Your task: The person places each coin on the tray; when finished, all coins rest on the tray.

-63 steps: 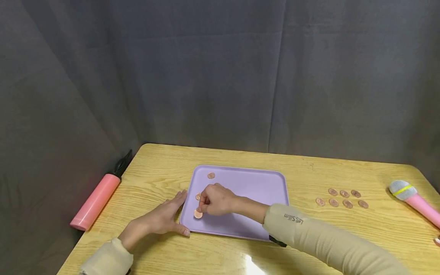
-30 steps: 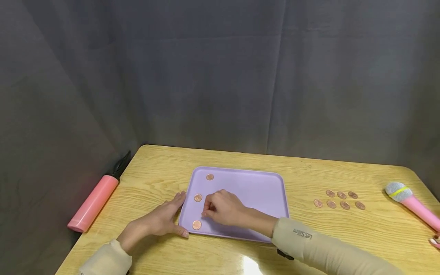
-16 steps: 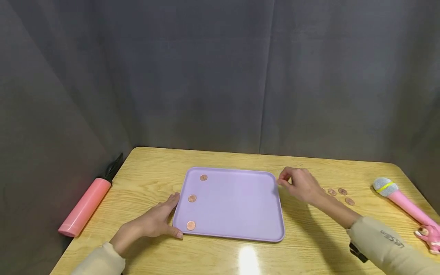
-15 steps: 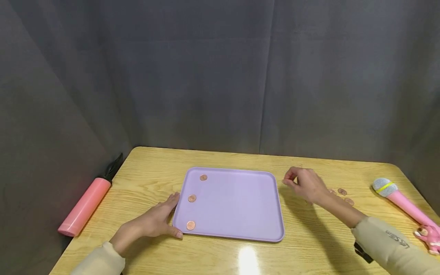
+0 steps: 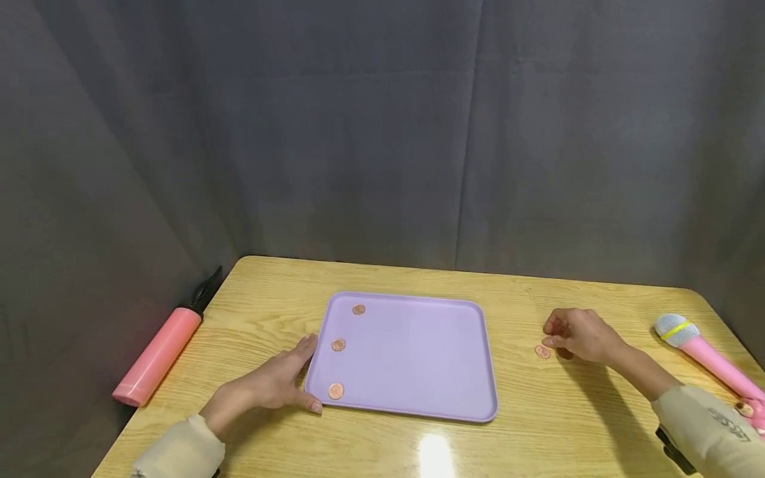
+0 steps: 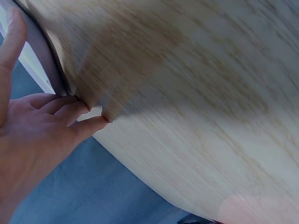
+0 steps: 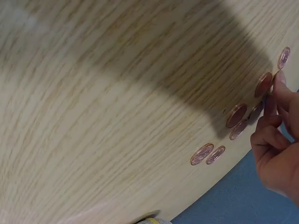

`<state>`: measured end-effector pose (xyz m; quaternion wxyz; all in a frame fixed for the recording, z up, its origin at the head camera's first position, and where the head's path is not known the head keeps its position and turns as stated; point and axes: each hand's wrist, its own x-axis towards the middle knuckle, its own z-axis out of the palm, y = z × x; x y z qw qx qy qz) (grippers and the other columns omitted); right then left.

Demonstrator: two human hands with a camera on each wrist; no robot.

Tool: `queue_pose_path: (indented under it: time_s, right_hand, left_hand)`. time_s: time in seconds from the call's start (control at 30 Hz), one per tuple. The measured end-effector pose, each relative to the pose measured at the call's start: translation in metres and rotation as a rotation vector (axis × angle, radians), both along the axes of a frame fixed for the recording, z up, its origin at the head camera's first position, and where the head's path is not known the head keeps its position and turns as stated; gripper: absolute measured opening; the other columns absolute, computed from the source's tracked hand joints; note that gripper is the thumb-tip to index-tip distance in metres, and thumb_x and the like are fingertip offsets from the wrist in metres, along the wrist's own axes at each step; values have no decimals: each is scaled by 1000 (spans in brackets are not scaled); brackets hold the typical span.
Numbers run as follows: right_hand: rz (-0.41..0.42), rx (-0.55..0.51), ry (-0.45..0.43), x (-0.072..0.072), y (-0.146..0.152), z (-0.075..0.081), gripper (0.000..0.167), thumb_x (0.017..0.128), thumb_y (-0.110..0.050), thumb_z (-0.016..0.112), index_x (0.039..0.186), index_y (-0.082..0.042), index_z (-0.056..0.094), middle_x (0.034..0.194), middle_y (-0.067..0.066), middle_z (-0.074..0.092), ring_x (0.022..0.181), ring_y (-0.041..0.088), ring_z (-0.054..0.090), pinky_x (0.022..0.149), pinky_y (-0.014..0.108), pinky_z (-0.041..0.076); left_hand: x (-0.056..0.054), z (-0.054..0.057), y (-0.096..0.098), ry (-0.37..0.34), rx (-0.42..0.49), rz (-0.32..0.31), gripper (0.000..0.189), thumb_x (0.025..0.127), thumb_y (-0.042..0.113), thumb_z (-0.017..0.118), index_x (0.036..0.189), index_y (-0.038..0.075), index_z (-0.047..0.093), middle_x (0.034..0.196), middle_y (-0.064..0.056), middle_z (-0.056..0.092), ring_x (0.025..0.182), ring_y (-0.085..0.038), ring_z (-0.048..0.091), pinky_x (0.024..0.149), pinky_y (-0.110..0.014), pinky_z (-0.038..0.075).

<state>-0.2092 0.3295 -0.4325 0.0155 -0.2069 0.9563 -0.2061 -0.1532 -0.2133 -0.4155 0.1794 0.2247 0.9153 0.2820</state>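
Note:
A light purple tray (image 5: pixel 412 358) lies on the table, with copper coins in it: one coin (image 5: pixel 358 309) toward the back, another coin (image 5: pixel 338 344) along the left side, a third coin (image 5: pixel 336 391) in the front left corner. My left hand (image 5: pixel 269 384) rests at the tray's left edge, fingers extended and thumb by the front corner. On the right, my right hand (image 5: pixel 586 335) reaches down over several loose coins, hiding most in the head view; one coin (image 5: pixel 542 352) shows by the thumb. In the right wrist view its fingertips are beside a coin (image 7: pixel 263 85), nothing visibly pinched.
A pink hand pump (image 5: pixel 158 355) with a black end lies at the table's left edge. At the right lies a pink toy microphone (image 5: pixel 711 355) with a grey head and a small pink figure (image 5: pixel 752 411). A dark grey curtain (image 5: pixel 358 133) stands behind the table (image 5: pixel 508 438).
My right hand has let go of the coin in the tray's front left corner and moved right, out of the tray, to the loose coins. The left hand has stayed at the tray.

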Motion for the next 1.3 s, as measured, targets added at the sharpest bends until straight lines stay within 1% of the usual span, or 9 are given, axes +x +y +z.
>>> queue_pose_path:
  time_s: [0.27,0.37,0.53,0.6,0.7,0.8,1.0,1.13,1.3]
  right_hand:
    - [42,-50,-77,-6,7,8,18,84,-20,76,95,-8,68,80,-7,66,59,5,55,55,24,46]
    - [71,-66,-104,-7,17,9,18,80,-18,79,92,-9,69,77,-8,66,57,6,56,55,24,47]
    - [126,-109,-168,-7,22,3,11,81,-12,77,85,-10,67,69,-7,66,49,6,54,46,24,47]
    - [127,-99,-129,-7,20,0,10,81,-10,77,83,-12,67,68,-8,64,50,4,51,44,23,45]
    - [122,-45,-20,-9,15,-4,13,81,-11,77,80,-17,66,69,-13,62,55,0,49,49,21,42]
    - [114,-20,32,-11,10,-4,12,84,-14,76,79,-19,66,69,-16,61,58,-2,48,51,20,41]
    - [99,-19,34,-13,4,-3,13,81,-21,79,83,-18,67,71,-15,61,59,-1,50,51,21,44]
    - [82,-12,61,-12,3,-4,14,78,-19,81,82,-17,68,72,-14,62,59,-1,50,51,22,45]
    - [66,9,100,-9,1,-7,12,80,-14,80,82,-15,68,74,-13,63,59,-1,49,51,22,44]
  left_hand:
    - [1,-4,-1,22,1,4,120,69,41,85,149,-13,14,155,-32,14,145,-42,13,115,-60,13]
    - [1,-6,-1,12,1,6,121,68,42,85,150,-13,14,155,-31,13,145,-42,13,115,-60,13]
    - [2,-8,-1,14,-13,19,122,67,43,85,150,-12,15,155,-30,14,145,-41,14,115,-60,14]
    - [2,-8,-1,21,-15,21,121,67,43,85,150,-12,15,155,-30,15,145,-41,14,115,-60,14]
    - [1,-7,-1,22,-12,19,122,67,44,84,150,-12,15,155,-31,15,145,-41,14,114,-60,14]
    - [-1,-6,-1,22,-13,16,122,67,44,84,150,-12,14,155,-31,14,145,-42,13,114,-61,14]
    - [-2,-5,0,30,-6,5,121,69,43,84,150,-12,14,156,-30,14,145,-42,13,114,-61,14]
    - [-2,-3,1,17,1,15,121,69,42,85,150,-11,13,156,-29,14,145,-40,13,115,-60,13]
    - [0,-4,1,-2,10,30,121,68,41,85,150,-11,13,157,-28,13,146,-38,12,115,-59,12]
